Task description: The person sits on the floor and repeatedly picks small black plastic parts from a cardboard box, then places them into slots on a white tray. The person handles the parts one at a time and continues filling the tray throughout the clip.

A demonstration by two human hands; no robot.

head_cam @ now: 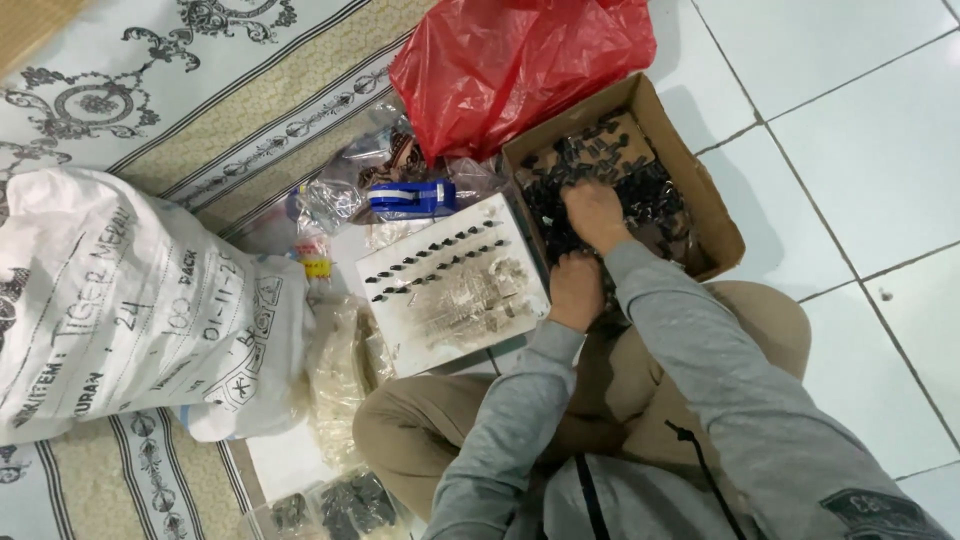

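- The person sits cross-legged, both arms in grey sleeves stretched forward.
- The right hand [596, 215] reaches furthest, palm down, fingers curled and buried out of sight.
- The left hand [576, 290] sits just behind it, knuckles up, loosely closed; whether it holds anything cannot be told.

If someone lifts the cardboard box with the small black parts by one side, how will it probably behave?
The cardboard box looks thin and open-topped, so it would probably flex. The loose black parts would likely slide to the low side and might spill. With both the right hand and the left hand at the pile, it should stay steady.
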